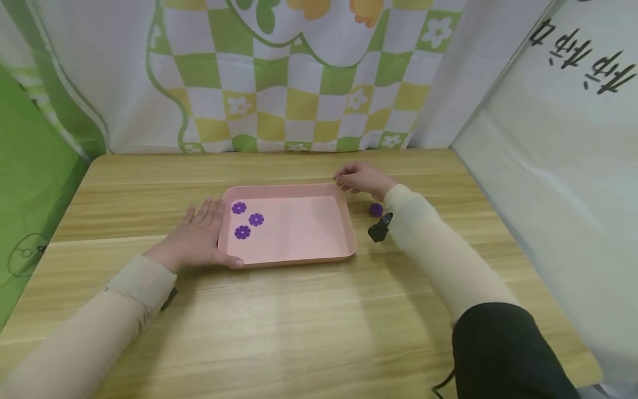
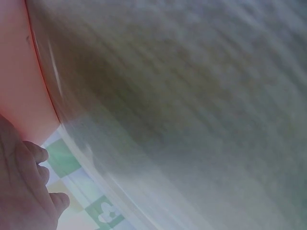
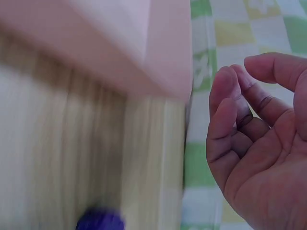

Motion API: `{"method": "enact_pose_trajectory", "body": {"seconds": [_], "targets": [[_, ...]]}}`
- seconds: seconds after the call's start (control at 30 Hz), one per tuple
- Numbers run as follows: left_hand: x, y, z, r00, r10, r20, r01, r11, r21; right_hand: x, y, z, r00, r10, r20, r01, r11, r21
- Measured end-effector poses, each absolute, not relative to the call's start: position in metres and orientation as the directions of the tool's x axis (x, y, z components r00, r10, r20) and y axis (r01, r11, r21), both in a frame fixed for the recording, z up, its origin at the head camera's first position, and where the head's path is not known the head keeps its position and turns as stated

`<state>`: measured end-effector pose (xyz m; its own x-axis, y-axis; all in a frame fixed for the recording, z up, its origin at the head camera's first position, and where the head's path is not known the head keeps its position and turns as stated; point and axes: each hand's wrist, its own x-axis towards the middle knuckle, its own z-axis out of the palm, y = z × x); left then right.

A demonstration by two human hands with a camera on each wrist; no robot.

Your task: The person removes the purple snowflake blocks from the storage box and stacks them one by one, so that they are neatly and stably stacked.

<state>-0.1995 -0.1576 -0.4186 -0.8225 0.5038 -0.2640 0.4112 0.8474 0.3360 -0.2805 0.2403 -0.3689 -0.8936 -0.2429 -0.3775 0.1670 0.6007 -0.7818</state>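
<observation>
my left hand [image 1: 196,238] steadies against a pink tray [image 1: 309,227] on a wood-grain table [image 1: 294,321], its fingers extended along the left end and its thumb resting on the near rim by the corner, touching rather than clasping. my right hand [image 1: 363,178] hovers by the tray's far right corner, fingers loosely bent; the right wrist view shows a gap between thumb and fingertips, with nothing held in it. three purple slotted discs [image 1: 254,221] lie inside the tray, grouped toward its left end, close to one another but apart. a purple piece [image 1: 376,210] sits on the table just beyond the tray's right side, below my right wrist and near a small black device [image 1: 381,228] worn there; its exact shape is too small to tell. pale sleeves [image 1: 94,332] cover both my forearms, with a dark sleeve [image 1: 503,349] over the right one higher up. a green, yellow and white checkered cloth [image 1: 299,113] hangs behind the table; dark writing [image 1: 573,50] marks the white sheet [image 1: 543,177] at right.
</observation>
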Motion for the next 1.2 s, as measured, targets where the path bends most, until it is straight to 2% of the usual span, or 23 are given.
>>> {"method": "enact_pose_trajectory", "body": {"seconds": [0.4,0.63,0.8,1.0,1.2], "targets": [[-0.199,-0.162,-0.425,-0.836,0.494,-0.239,0.412,0.853,0.322,-0.288,0.159,-0.367,-0.810,-0.426,-0.404,0.073,0.608,-0.790],[-0.200,-0.160,-0.426,-0.835,0.488,-0.254,0.401,0.856,0.325,-0.286,0.121,-0.376,-0.791,-0.465,-0.396,-0.020,0.667,-0.745],[-0.200,-0.161,-0.424,-0.833,0.481,-0.273,0.394,0.863,0.316,-0.285,0.101,-0.382,-0.765,-0.487,-0.422,-0.038,0.688,-0.725],[-0.199,-0.158,-0.419,-0.833,0.490,-0.259,0.402,0.855,0.327,-0.282,0.081,-0.389,-0.731,-0.510,-0.454,-0.117,0.748,-0.653],[-0.200,-0.156,-0.419,-0.832,0.486,-0.267,0.400,0.860,0.318,-0.280,0.066,-0.393,-0.742,-0.491,-0.457,-0.190,0.807,-0.559]]}}
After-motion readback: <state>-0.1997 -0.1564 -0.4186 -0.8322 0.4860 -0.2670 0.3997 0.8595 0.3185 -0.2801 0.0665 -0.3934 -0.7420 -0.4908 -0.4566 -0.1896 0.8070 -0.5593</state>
